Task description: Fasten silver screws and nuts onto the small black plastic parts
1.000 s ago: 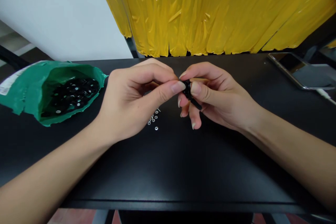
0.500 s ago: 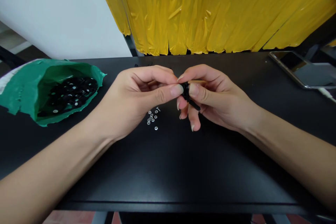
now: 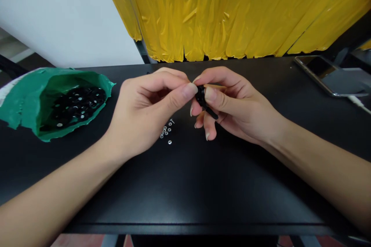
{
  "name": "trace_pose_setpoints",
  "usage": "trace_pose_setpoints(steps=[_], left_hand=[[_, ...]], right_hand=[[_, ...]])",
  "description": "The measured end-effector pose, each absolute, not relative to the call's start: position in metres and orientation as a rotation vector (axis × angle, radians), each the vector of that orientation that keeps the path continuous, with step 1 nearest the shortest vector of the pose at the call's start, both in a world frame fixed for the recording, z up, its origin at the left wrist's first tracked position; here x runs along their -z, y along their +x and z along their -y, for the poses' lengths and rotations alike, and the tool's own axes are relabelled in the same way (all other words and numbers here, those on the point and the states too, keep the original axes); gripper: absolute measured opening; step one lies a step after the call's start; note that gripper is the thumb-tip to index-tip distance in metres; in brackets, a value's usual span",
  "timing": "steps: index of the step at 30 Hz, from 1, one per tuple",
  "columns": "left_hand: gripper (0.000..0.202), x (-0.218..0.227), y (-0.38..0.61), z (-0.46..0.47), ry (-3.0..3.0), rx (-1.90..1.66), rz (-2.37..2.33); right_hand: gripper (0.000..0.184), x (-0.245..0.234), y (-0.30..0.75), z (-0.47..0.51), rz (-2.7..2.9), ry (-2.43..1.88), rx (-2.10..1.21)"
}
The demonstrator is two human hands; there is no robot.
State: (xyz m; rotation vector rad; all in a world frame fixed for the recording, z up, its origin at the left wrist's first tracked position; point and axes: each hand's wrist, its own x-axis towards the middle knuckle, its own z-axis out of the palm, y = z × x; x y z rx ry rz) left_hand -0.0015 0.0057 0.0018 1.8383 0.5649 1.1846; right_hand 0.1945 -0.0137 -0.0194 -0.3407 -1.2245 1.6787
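Between my two hands, above the black table (image 3: 185, 189), is a small black plastic part (image 3: 201, 94) with a short tail sticking out toward the lower right. My right hand (image 3: 243, 104) pinches it between thumb and forefinger, the other fingers curled loosely below. From the other side, the thumb and forefinger of my left hand (image 3: 145, 108) close on its left end; whatever sits under those fingertips is hidden. On the table below lie several small silver nuts (image 3: 169, 142) and a tiny screw (image 3: 172, 121), partly behind my left hand.
At the left an open green bag (image 3: 24, 104) holds many black parts (image 3: 79, 102) with silver bits among them. A phone (image 3: 315, 73) with a white cable (image 3: 358, 103) lies at the back right. Yellow plastic sheeting (image 3: 226, 15) hangs behind the table beside a white panel (image 3: 72, 15).
Both hands and the black part have shifted slightly left and up. My left thumb has tilted more upward against the part. The whole view has shifted a little.
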Motion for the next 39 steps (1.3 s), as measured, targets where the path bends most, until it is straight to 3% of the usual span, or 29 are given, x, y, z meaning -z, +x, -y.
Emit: trace_pose_setpoints(steps=[4,17,28,39], left_hand=[[0.013,-0.003,-0.001,-0.002,1.901,-1.267,-0.693],[0.009,-0.003,0.003,-0.001,1.418,-0.939,-0.483],[0.021,-0.004,0.006,0.010,2.013,-1.407,-0.880],[0.017,-0.007,0.006,0.007,1.329,-0.931,-0.541]], right_hand=[[0.008,0.023,0.193,0.013,1.226,-0.301,-1.683],[0.012,0.017,0.195,0.014,1.210,-0.360,-1.673],[0.010,0.021,0.194,0.014,1.239,-0.391,-1.664],[0.007,0.023,0.194,0.015,1.233,-0.354,-1.691]])
